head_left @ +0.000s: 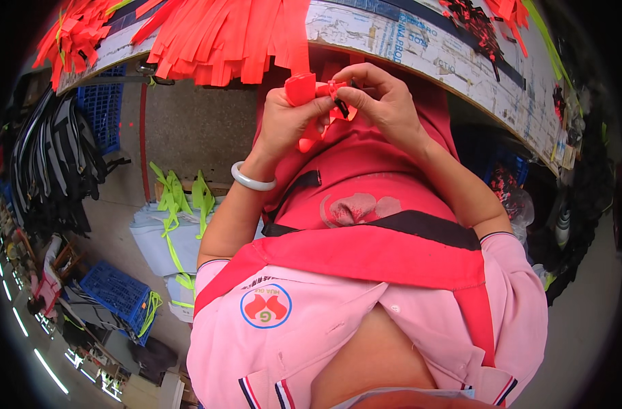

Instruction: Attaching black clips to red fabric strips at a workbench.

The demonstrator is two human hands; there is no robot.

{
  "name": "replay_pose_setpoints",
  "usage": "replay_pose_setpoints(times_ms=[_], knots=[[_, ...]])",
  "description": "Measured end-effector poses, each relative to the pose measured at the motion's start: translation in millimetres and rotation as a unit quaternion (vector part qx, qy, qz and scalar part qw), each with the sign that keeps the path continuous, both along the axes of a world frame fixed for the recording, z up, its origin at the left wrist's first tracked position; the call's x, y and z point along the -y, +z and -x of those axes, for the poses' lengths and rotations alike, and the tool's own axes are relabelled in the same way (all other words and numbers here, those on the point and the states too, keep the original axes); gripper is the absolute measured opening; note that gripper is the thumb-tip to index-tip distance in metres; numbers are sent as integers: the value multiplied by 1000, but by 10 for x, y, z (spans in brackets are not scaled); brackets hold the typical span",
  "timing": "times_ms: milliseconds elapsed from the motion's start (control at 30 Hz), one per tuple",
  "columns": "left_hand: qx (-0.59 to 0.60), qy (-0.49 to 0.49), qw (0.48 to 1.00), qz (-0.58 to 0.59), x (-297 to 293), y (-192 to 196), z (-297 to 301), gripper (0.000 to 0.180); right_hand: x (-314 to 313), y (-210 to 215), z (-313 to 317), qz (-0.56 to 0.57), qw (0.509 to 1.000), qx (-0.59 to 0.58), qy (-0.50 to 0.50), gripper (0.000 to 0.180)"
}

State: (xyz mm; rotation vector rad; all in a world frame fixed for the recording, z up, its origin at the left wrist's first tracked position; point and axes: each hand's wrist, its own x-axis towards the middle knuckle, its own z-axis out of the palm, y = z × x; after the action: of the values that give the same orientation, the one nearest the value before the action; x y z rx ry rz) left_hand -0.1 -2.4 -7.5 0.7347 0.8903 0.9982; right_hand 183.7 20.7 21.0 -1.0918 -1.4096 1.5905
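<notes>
Hands together at chest height, over the lap, just below the table edge [461, 65]. Left hand [290, 116] is closed around a folded red-orange strap [301, 88], thumb and fingers wrapped on it, strap end hanging down past the palm. Right hand [386, 102] pinches the strap's other end, fingertips tight on a small black clip [341, 106] sitting right at the strap. Both hands touching the same piece, knuckles nearly meeting. White bangle [252, 180] on the left wrist.

More red-orange strips [222, 34] hang in a bunch over the table edge, just above the hands. A smaller bunch [76, 34] lies further left. Dark-and-red pieces [478, 24] on the table top right. Red apron [365, 252] over a pink shirt fills the lower frame. Neon-yellow straps [178, 201] draped over grey stuff on the floor to the left, blue crates [113, 290] and black straps [52, 163] beyond.

Risks, as a judgement: clip is tiny and held only by fingertips, so a slip would drop it into the apron folds or onto the floor. Strap is slick-looking and folded, so the fold could spring open if the left grip loosens. Whether the clip is already on the strap, cannot tell; fingers cover the join.
</notes>
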Motion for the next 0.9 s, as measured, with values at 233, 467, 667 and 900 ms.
replay_pose_setpoints(times_ms=[233,467,667,900], knots=[[-63,29,994,-87,45,34,-48,10,3,-21,-19,-172,982,67,32,16],[-98,18,983,-152,44,71,-44,9,54,79,10,-179,982,48,27,15],[-95,-7,980,-173,56,37,-25,9,92,-9,21,-228,973,42,11,13],[-51,16,986,-158,91,27,-90,12,140,-26,37,-229,973,28,-9,11]])
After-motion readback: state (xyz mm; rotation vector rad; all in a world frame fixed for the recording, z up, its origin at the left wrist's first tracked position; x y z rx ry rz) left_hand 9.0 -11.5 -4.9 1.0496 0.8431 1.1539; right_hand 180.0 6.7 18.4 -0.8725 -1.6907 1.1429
